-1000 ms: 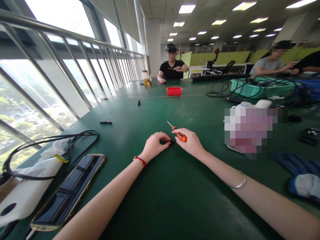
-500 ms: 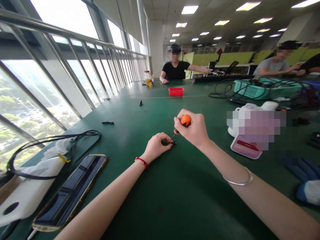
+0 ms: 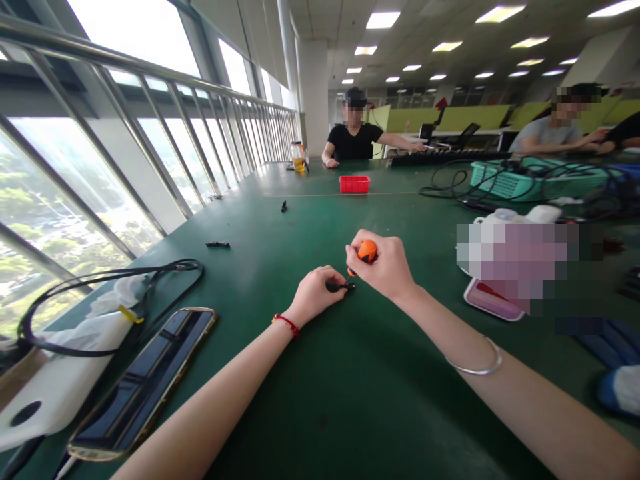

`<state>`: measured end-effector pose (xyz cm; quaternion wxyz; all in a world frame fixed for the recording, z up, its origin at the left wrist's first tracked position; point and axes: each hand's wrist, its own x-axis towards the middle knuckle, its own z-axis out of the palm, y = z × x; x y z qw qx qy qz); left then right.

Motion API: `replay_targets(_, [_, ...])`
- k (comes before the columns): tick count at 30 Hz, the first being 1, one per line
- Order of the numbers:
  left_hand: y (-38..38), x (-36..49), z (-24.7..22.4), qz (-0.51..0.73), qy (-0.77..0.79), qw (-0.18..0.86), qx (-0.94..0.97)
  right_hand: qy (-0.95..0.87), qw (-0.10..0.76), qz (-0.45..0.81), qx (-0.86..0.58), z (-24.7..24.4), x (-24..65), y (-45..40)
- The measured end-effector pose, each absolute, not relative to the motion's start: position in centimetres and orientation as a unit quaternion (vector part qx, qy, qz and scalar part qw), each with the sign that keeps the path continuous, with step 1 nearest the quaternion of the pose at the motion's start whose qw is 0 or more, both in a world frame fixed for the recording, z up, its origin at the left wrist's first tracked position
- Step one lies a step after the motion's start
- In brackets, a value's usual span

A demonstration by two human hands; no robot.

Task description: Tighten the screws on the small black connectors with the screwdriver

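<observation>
On the green tabletop (image 3: 280, 373), my left hand (image 3: 320, 292) pinches a small black part (image 3: 350, 286) between thumb and fingers; its exact kind is too small to make out. My right hand (image 3: 387, 261) is closed around the orange and black handle of a screwdriver (image 3: 367, 251). The tool tilts, its tip pointing down toward the black part beside my left fingertips. Whether the tip touches the part I cannot tell. Two more small dark pieces, a nearer one (image 3: 218, 245) and a farther one (image 3: 284, 206), lie to the left.
A phone (image 3: 145, 383), a white power strip (image 3: 65, 380) and a looped black cable (image 3: 115, 273) lie at left. Ahead sits a red tray (image 3: 355, 185). A teal basket (image 3: 520, 181) with cables stands at right, behind a pink-framed device (image 3: 493, 300). Two people sit across the table.
My right hand and the screwdriver have moved down slightly, bringing the handle closer to the black part. My left hand keeps its pinch in nearly the same place.
</observation>
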<state>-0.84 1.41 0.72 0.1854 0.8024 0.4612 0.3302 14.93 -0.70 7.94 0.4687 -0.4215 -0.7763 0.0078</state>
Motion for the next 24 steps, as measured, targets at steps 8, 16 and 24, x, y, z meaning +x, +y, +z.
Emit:
replay_targets(8, [1.5, -0.7, 0.6, 0.330, 0.468, 0.177, 0.800, -0.783, 0.423, 0.007, -0.455, 9.2, 14.9, -1.6])
replay_targets(16, [1.3, -0.6, 0.8, 0.325, 0.472, 0.158, 0.804, -0.782, 0.390, -0.002, -0.486, 9.2, 14.4, -1.8])
replay_targets(24, [1.3, -0.7, 0.8, 0.331, 0.470, 0.159, 0.803, -0.779, 0.386, 0.033, -0.493, 9.7, 14.5, -2.2])
